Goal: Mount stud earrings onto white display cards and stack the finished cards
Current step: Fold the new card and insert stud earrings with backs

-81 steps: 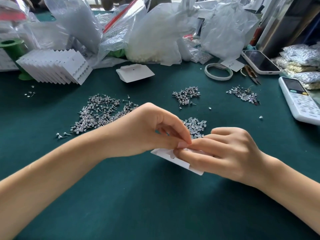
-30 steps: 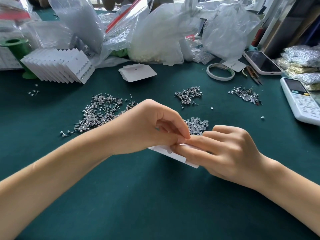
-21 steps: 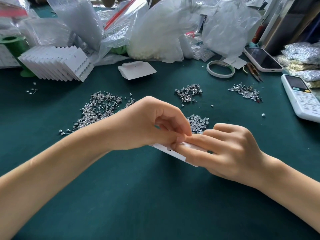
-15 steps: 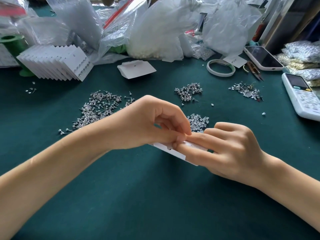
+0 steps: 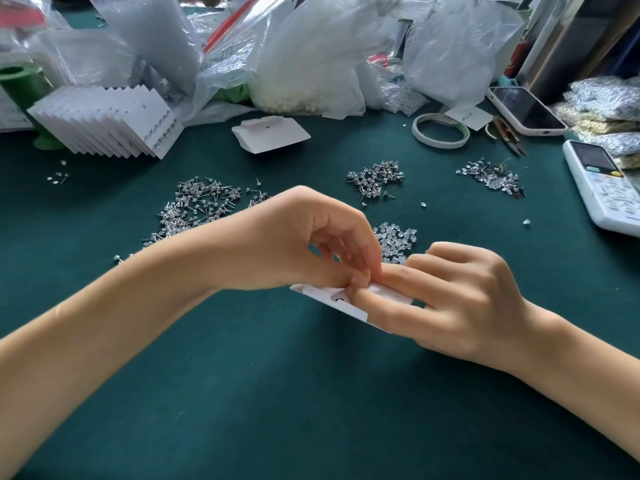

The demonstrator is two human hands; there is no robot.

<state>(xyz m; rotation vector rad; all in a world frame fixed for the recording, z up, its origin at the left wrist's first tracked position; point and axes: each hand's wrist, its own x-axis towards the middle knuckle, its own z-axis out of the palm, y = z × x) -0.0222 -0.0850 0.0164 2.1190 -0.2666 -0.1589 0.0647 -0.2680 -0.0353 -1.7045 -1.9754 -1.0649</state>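
A white display card [image 5: 332, 299] is held flat just above the green table, in the middle of the view. My right hand [image 5: 460, 299] holds the card, its fingers lying across the top. My left hand [image 5: 298, 244] pinches at the card's upper edge, fingertips meeting those of the right hand; whatever is in the pinch is hidden. Loose stud earrings lie in a big pile [image 5: 197, 209] behind my left arm and in a smaller pile [image 5: 375, 178]. Clear earring backs [image 5: 398, 237] sit just behind my fingers. Finished cards [image 5: 107, 123] stand fanned at the back left.
Blank cards [image 5: 270, 133] lie in the middle at the back. A tape roll [image 5: 440, 130], snips [image 5: 507, 135], a phone [image 5: 526, 110] and a white handset [image 5: 606, 188] are at the right. Another small pile of studs [image 5: 491, 174] lies there. Plastic bags [image 5: 311, 57] crowd the back edge.
Both hands have stayed on the card with only slight finger shifts. The left fingertips have worked a little along the card's upper edge.
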